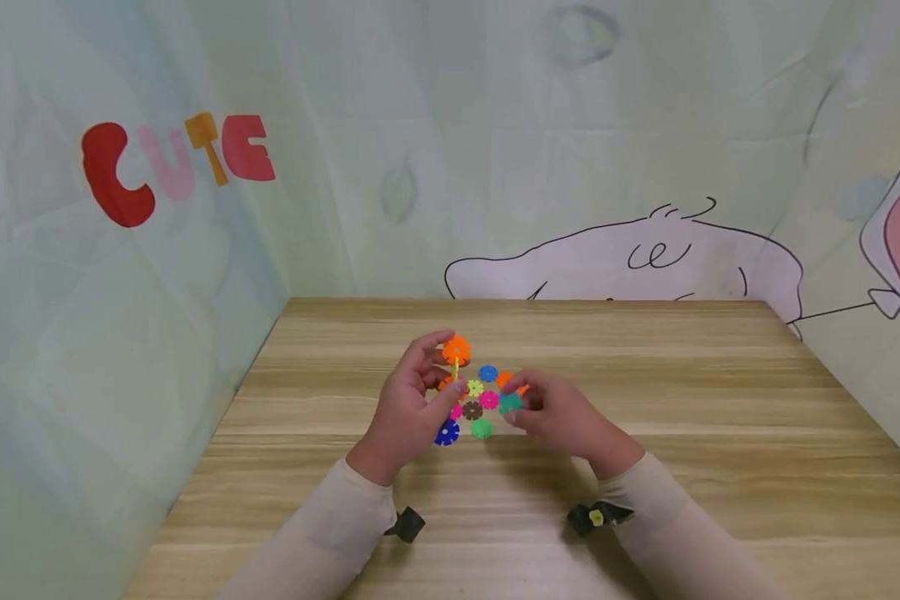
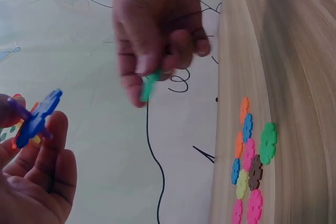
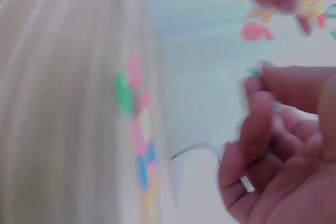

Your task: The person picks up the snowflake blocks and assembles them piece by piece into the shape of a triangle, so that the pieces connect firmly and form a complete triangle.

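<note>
My left hand (image 1: 408,408) holds a cluster of joined, notched, flower-shaped plastic discs. An orange disc (image 1: 457,350) tops it, with a yellow disc (image 1: 456,368) edge-on below. In the left wrist view, a blue disc (image 2: 39,119) and a purple disc (image 2: 19,107) show in the same cluster. To its right, my right hand (image 1: 562,414) pinches a green disc (image 2: 150,86) between thumb and fingertips, apart from the cluster. That disc is mostly hidden by fingers in the blurred right wrist view.
Loose discs lie close together on the wooden table (image 1: 307,500), among them a brown disc (image 1: 472,410), a light green disc (image 1: 482,429), a pink disc (image 1: 489,400) and a blue disc (image 1: 488,373). A printed curtain (image 1: 450,167) hangs behind the table and along its left side.
</note>
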### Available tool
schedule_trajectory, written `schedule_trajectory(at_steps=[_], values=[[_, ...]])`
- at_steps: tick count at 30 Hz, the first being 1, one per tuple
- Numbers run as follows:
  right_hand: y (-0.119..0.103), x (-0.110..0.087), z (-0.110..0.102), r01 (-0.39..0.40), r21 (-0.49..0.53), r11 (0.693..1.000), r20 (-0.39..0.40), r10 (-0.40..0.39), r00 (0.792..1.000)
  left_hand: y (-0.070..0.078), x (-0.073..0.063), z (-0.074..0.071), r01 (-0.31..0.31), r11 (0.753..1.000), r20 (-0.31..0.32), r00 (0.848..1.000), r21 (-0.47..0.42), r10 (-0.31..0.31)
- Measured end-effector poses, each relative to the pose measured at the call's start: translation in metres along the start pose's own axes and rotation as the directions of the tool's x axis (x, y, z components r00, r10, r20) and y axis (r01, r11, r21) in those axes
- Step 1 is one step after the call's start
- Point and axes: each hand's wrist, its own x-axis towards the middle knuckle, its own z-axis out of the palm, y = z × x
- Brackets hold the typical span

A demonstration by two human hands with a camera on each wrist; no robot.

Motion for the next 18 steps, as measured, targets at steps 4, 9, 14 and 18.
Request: schedule_trajectory(at_steps=[4,9,14,18], values=[[-0.017,-0.009,-0.008,0.102,0.24,0.965,-0.064,-0.089,0.994,0.002,-0.002,0.001,-0.007,1.0,0.06,0.998,0.029,0.005],[-0.032,-0.021,-0.011,0.175,0.389,0.904,-0.061,-0.164,0.985,0.003,-0.003,0.001,-0.025,0.999,0.123,0.992,0.043,0.019],[-0.037,-0.026,-0.007,0.229,0.437,0.87,-0.085,-0.214,0.973,0.004,-0.006,0.002,-0.044,0.999,0.177,0.983,0.015,0.041],[-0.037,-0.027,-0.007,0.235,0.44,0.867,-0.095,-0.216,0.972,0.005,-0.007,0.002,-0.07,0.998,0.205,0.976,-0.001,0.069]])
